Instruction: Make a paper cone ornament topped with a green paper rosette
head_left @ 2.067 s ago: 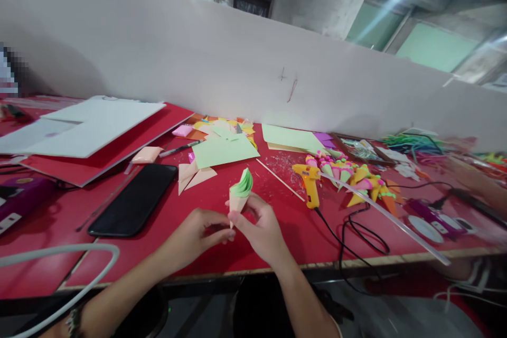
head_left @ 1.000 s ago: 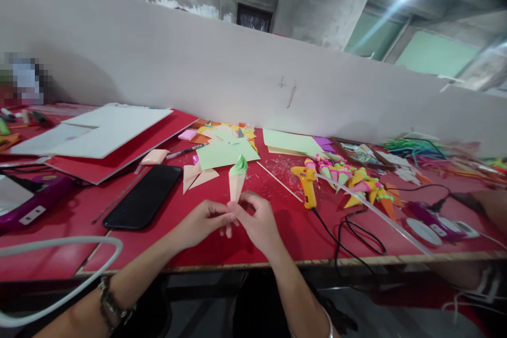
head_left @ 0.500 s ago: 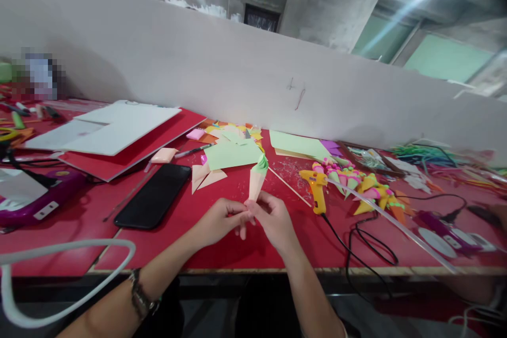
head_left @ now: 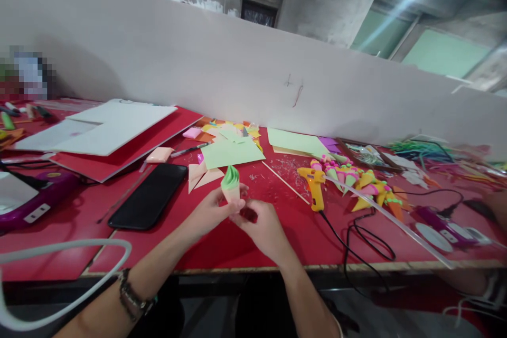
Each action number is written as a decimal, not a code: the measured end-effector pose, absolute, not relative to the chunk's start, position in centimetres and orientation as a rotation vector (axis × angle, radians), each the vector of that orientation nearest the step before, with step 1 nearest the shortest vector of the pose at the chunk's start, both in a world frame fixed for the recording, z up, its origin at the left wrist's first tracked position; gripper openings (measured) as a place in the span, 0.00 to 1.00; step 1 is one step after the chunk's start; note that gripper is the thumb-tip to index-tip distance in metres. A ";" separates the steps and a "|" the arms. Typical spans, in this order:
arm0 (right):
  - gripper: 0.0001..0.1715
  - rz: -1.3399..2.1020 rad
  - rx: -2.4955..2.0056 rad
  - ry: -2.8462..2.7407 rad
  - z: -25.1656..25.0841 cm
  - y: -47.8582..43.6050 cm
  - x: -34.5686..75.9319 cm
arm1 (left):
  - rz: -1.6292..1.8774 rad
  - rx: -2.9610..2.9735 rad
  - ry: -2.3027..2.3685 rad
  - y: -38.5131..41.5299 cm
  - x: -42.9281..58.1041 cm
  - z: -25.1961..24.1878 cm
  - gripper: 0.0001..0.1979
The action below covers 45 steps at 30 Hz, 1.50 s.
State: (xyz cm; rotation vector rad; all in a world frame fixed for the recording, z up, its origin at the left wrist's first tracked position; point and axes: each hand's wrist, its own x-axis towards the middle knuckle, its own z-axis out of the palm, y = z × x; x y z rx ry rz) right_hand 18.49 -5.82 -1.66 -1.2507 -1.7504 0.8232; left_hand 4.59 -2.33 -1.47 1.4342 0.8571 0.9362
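Observation:
A small craft ice cream cone (head_left: 231, 179), with a swirled green top and a pale cream wrapper, stands upright above the table. My left hand (head_left: 216, 208) is closed around its wrapper, thumb in front. Against the cone's lower end, my right hand (head_left: 263, 227) is pinched, its fingertips partly hidden by the left thumb. The bottom tip of the cone is out of sight between the fingers. Behind the hands lie folded cream paper pieces (head_left: 202, 175) and a light green sheet (head_left: 232, 152).
A black phone (head_left: 148, 198) lies at left, near white boards (head_left: 122, 127). To the right, a yellow glue gun (head_left: 315, 187) holds a long clear glue stick, its black cord looping toward the table edge. Several finished colourful cones (head_left: 368, 190), a thin wooden stick (head_left: 285, 182) and purple power strips (head_left: 443, 224) surround it.
Both hands have moved left with the cone, which has come lower and more upright. My left hand now wraps the wrapper higher up; the right hand has turned at the lower end.

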 end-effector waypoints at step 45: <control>0.30 0.202 -1.226 -2.072 -0.7 -6.3 18.1 | 1.139 1.829 1.058 -2.1 4.3 -1.8 0.07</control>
